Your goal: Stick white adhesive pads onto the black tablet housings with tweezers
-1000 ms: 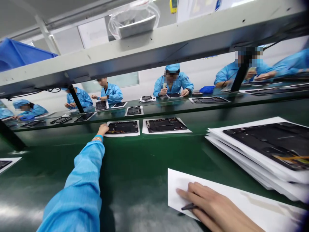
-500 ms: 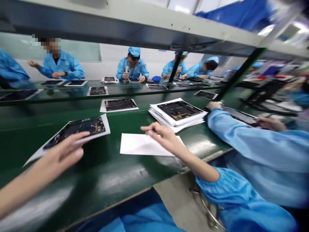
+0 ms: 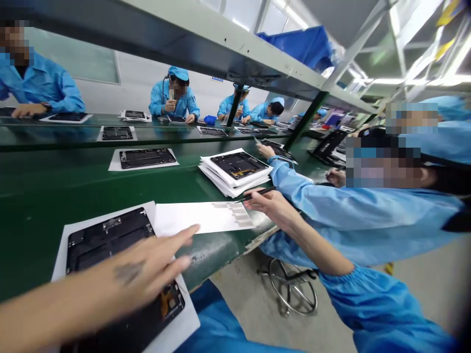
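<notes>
My left hand (image 3: 154, 267) is open, its fingers stretched over an opened tablet (image 3: 110, 240) and towards a white sheet. The tablet lies on white paper at the bench's near edge, its dark inside facing up and an orange flex cable showing; my forearm covers part of it. My right hand (image 3: 272, 208) is closed on slim black tweezers (image 3: 253, 195), whose tip is at the right end of the white sheet (image 3: 184, 215). Several grey adhesive strips (image 3: 235, 213) lie on that end of the sheet.
Behind the sheet stands a stack of tablets on papers (image 3: 235, 171). Another opened tablet (image 3: 147, 158) lies farther left. A co-worker's sleeve (image 3: 305, 181) reaches over the bench close at right. A shelf beam (image 3: 184, 44) crosses overhead; a stool (image 3: 290, 284) stands below.
The tablet at the far side of the bench has come to the near edge with my left hand, which has since let go. My right hand has moved to the strips; the view has turned right.
</notes>
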`<state>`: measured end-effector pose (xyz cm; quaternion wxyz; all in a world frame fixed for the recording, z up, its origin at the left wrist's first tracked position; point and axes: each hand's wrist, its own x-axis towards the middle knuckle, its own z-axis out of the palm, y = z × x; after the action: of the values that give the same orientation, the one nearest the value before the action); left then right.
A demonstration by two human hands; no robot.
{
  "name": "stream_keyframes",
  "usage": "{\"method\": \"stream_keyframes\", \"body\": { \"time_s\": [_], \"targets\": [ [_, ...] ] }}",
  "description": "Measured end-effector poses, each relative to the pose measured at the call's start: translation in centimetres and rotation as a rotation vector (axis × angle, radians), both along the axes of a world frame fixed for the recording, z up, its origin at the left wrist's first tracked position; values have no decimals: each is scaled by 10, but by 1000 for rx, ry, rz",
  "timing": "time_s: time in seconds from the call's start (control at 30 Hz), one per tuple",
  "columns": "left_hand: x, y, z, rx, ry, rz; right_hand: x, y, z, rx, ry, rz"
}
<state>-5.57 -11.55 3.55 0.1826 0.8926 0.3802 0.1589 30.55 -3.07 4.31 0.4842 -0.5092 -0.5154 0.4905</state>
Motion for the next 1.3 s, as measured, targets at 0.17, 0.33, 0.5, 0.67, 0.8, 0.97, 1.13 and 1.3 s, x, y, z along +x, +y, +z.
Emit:
{"method": "stream_keyframes", "body": {
  "time_s": [0.17,0.33,0.5,0.67,0.8,0.97,1.13,1.3],
  "targets": [
    [71,132,3,193,104,-473,-16,26,-18,-1,-56,27],
    [92,177,-27,153,77,-596,-14,42,-25,-39,-164,83],
    [87,181,-37,47,55,-590,-13,51,-27,-68,-251,94],
    [90,185,-38,56,65,-597,-16,57,-21,-108,-244,144],
    [91,184,-38,57,80,-597,-17,59,-17,-151,-236,152],
    [91,183,-35,59,82,-600,-18,61,-16,-188,-238,135],
    [92,183,-33,49,96,-598,-21,62,-15,-213,-247,165],
    [92,183,-33,32,46,-608,-21,63,-12,-221,-282,132]
  ]
}}
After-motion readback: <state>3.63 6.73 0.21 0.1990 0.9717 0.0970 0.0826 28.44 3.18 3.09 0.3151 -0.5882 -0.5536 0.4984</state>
